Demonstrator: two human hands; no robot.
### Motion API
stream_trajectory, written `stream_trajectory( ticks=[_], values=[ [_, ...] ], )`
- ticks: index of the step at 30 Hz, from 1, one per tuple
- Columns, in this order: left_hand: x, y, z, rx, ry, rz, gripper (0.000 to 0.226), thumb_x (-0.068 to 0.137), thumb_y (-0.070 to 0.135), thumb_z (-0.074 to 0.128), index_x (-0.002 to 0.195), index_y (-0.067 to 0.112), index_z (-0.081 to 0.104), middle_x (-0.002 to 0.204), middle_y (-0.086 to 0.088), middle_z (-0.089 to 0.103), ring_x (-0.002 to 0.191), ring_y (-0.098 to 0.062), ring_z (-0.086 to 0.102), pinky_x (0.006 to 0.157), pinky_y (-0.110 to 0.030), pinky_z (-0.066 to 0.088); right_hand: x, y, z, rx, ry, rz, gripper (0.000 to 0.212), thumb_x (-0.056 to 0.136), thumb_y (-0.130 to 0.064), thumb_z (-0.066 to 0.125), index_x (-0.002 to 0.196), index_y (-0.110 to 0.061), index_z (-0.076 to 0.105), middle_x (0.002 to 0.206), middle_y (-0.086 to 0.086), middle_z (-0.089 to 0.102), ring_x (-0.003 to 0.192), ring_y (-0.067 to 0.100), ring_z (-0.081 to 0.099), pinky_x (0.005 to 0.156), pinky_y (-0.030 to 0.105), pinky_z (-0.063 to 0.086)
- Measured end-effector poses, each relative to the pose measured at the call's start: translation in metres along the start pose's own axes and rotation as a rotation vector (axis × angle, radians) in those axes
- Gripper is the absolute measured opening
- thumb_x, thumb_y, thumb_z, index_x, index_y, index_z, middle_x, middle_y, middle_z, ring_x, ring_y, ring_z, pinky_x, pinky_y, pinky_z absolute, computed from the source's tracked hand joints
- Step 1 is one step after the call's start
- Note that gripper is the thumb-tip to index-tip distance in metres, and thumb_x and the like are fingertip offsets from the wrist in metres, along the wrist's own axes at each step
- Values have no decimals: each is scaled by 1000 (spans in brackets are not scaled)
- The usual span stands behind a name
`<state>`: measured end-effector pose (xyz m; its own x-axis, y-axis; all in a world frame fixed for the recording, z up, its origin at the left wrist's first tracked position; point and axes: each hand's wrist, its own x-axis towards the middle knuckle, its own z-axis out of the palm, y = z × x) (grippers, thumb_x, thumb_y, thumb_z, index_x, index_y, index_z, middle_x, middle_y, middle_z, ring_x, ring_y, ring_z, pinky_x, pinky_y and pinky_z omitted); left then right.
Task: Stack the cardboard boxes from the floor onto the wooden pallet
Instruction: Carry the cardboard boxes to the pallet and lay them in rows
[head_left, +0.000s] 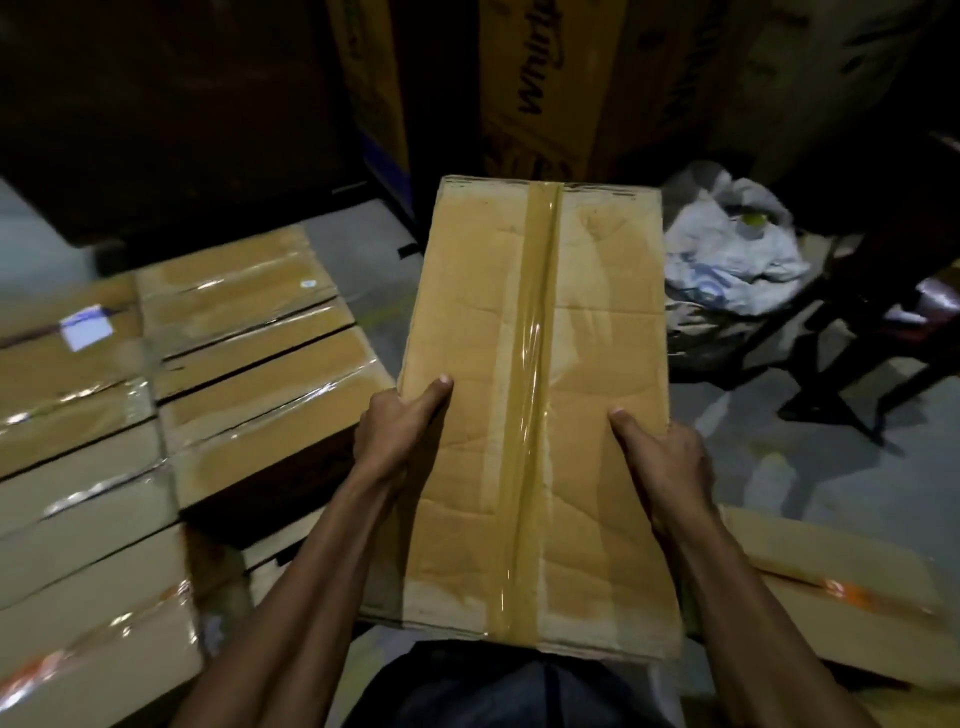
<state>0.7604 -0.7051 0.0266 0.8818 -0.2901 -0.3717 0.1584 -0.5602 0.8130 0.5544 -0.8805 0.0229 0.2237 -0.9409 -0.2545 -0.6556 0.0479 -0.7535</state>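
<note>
I carry a long brown cardboard box (540, 395) in front of my body, sealed down its middle with glossy tape. My left hand (397, 431) grips its left edge, thumb lying on the top face. My right hand (662, 457) grips the right edge the same way, with the fingers hidden under the box. To the left lies a stack of similar taped boxes (171, 395), packed side by side in rows. The wooden pallet is not visible.
A heap of white plastic bags (737, 249) lies on the floor at the right, beside a dark chair frame (852, 364). Tall printed cartons (540, 88) stand behind. Flat cardboard (841, 597) lies at the lower right. Grey floor (779, 467) shows between them.
</note>
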Motion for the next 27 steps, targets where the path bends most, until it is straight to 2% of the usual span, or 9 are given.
stream_trajectory(
  ticks=[3, 7, 11, 14, 17, 19, 21, 24, 27],
  values=[
    [13, -19, -39, -65, 77, -46, 59, 79, 71, 65, 99, 16, 62, 96, -4, 66, 88, -27, 63, 83, -41, 56, -5, -33, 37, -45, -85, -74, 69, 82, -68, 64, 116, -9, 69, 116, 18, 68, 106, 39, 62, 84, 39, 47],
    [24, -45, -83, -174, 187, -110, 48, 79, 70, 67, 83, 23, 59, 91, -2, 68, 87, -26, 65, 85, -45, 57, -11, -77, 84, -76, -182, -166, 62, 81, -66, 66, 109, -10, 70, 108, 15, 70, 99, 37, 64, 83, 41, 52],
    [28, -60, -111, -240, 327, -161, 37, 86, 60, 66, 78, 26, 54, 81, 5, 61, 80, -18, 59, 67, -28, 45, -11, -109, 129, -127, -288, -270, 62, 78, -70, 64, 104, -13, 68, 102, 12, 69, 94, 34, 64, 82, 44, 56],
    [30, -69, -124, -286, 427, -221, 36, 88, 57, 65, 86, 21, 59, 81, 5, 59, 72, -13, 53, 60, -25, 38, -8, -128, 158, -159, -386, -334, 68, 75, -75, 58, 106, -15, 67, 102, 8, 68, 95, 33, 63, 83, 47, 56],
    [31, -74, -128, -332, 539, -292, 36, 88, 56, 66, 97, 22, 60, 79, 5, 58, 72, -16, 52, 58, -23, 34, 4, -146, 185, -197, -498, -419, 53, 85, -66, 61, 100, -15, 63, 97, 5, 64, 95, 31, 60, 80, 39, 51],
    [32, -78, -125, -375, 611, -335, 34, 88, 54, 67, 98, 22, 61, 80, 4, 57, 72, -17, 53, 57, -22, 34, 16, -158, 202, -247, -575, -476, 51, 88, -64, 59, 103, -15, 61, 99, 6, 60, 97, 32, 58, 79, 38, 48],
    [32, -77, -118, -433, 668, -373, 34, 87, 53, 68, 98, 22, 65, 80, 6, 61, 72, -13, 57, 58, -22, 37, 27, -169, 216, -293, -646, -533, 64, 85, -69, 56, 109, -11, 64, 104, 10, 64, 100, 36, 60, 84, 43, 51],
    [29, -74, -101, -521, 750, -444, 28, 88, 51, 69, 89, 23, 64, 81, 7, 65, 77, -14, 62, 62, -24, 45, 42, -184, 234, -312, -760, -586, 78, 70, -81, 48, 105, -13, 65, 102, 11, 68, 96, 37, 62, 85, 49, 55],
    [23, -73, -84, -583, 869, -512, 41, 81, 57, 71, 95, 19, 71, 89, 4, 73, 85, -20, 69, 79, -34, 56, 55, -199, 249, -383, -843, -667, 57, 86, -67, 57, 98, -11, 60, 92, 4, 59, 94, 33, 60, 77, 37, 47]
  ],
)
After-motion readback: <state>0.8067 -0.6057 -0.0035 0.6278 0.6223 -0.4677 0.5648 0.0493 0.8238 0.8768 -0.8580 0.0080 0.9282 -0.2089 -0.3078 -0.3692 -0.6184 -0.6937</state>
